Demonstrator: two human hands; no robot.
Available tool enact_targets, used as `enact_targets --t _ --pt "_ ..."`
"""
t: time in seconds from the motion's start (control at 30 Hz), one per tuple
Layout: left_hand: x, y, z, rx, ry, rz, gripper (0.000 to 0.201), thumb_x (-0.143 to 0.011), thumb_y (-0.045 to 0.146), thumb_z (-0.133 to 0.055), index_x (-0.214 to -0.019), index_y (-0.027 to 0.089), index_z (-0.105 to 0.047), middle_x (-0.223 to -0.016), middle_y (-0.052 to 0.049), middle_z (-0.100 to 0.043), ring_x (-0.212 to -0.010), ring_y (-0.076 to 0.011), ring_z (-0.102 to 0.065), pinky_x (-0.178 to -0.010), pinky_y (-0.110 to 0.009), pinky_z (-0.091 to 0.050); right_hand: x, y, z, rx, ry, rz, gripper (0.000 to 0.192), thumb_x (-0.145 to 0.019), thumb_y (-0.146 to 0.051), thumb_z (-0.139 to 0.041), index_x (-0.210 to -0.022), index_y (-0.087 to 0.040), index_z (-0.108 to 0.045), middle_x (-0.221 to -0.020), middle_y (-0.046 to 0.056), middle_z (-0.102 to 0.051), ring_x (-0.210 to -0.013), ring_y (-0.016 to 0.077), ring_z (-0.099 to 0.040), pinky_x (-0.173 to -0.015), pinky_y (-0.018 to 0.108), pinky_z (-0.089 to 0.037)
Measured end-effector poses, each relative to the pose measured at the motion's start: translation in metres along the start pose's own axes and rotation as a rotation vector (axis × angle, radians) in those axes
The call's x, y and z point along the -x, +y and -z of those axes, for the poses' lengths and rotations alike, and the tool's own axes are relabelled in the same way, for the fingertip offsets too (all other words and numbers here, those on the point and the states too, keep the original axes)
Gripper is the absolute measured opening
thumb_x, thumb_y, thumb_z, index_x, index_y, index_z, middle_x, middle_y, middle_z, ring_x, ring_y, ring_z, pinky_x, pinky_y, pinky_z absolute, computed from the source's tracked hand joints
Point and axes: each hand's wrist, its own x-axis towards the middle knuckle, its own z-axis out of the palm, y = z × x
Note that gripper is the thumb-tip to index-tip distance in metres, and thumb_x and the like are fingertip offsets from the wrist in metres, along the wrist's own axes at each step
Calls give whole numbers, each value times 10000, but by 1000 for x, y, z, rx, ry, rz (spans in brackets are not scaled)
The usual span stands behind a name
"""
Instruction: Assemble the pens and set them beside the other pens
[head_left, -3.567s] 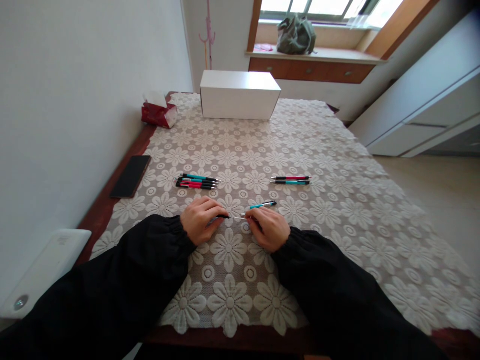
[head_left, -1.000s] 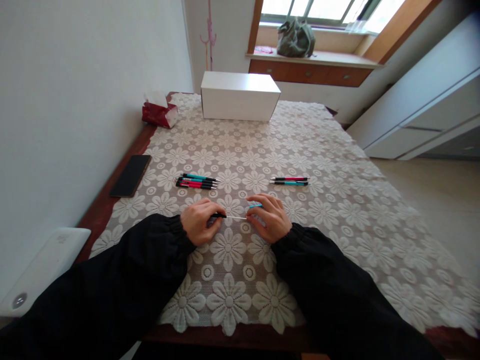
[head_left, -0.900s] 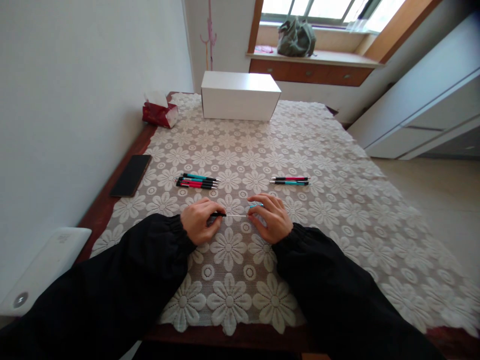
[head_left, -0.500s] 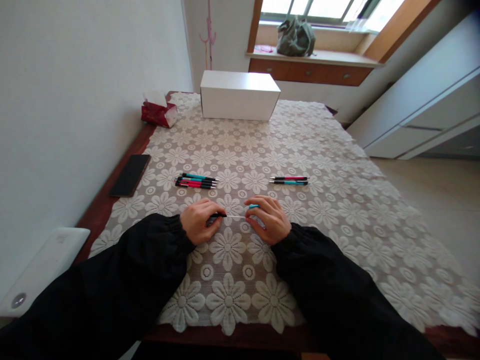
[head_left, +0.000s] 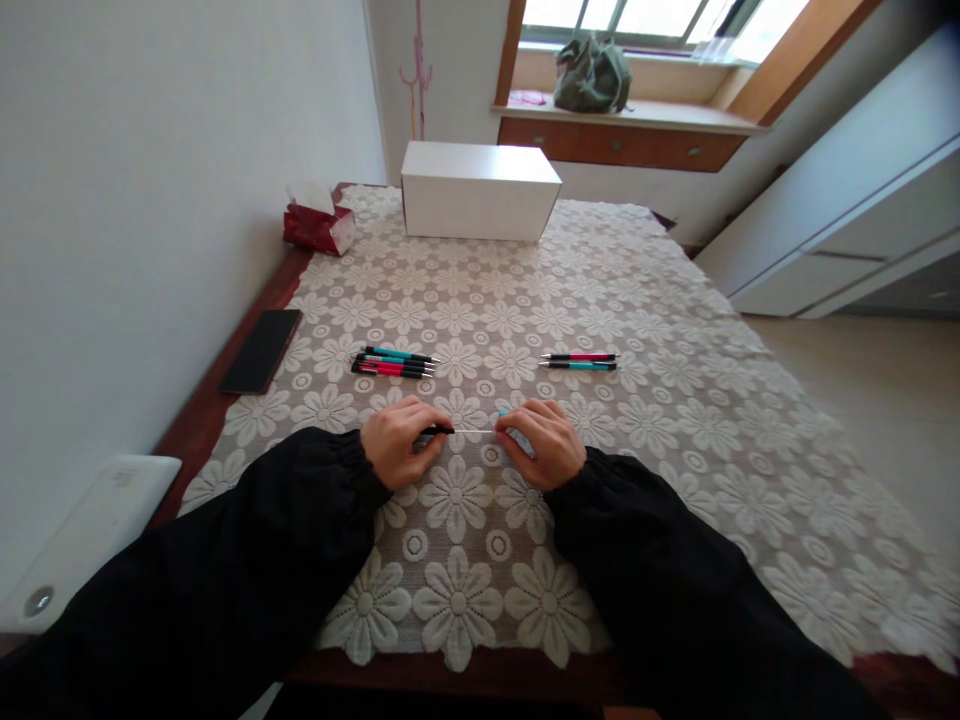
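Note:
My left hand is closed around the black grip section of a pen; the rest of that piece is hidden by the fingers. A thin white refill sticks out of it to the right. The thumb and fingertips of my right hand pinch the refill's far end. A small bit of a teal pen barrel peeks out over the right fingers, mostly covered by them. Both hands rest low over the lace tablecloth.
Several teal and red pens lie grouped beyond my left hand. A red pen and a teal pen lie beyond my right. A dark phone, a tissue pack and a white box stand farther off.
My right fingers have curled in more around the teal barrel, so less of it shows. The right hand has shifted slightly right along the refill; my left hand is still.

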Motion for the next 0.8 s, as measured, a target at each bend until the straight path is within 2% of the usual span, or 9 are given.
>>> enact_targets --t 0.3,0.57,0.8 --pt "-1 6 5 22 -43 6 135 -937 193 -594 -1026 207 -695 -964 -38 -766 -916 -191 -680 -844 -326 -567 -1 -2 0 -18 18 7 145 -1014 -276 -556 -912 -230 -647 -791 25 -701 -737 176 -619 -739 340 -439" --pt "-2 8 6 51 -56 -21 155 -961 213 -576 -1041 201 -709 -959 -52 -769 -913 -186 -684 -855 -326 -577 3 1 -4 -91 -20 -20 153 -1021 -289 -544 -952 -236 -670 -808 31 -706 -757 186 -620 -728 337 -457" --pt "-2 2 3 48 -21 -26 141 -946 206 -593 -1035 207 -702 -942 -40 -768 -920 -189 -690 -848 -323 -580 2 1 -3 -137 19 -41 131 -1005 -250 -564 -999 -246 -694 -859 29 -746 -780 196 -629 -753 346 -512"
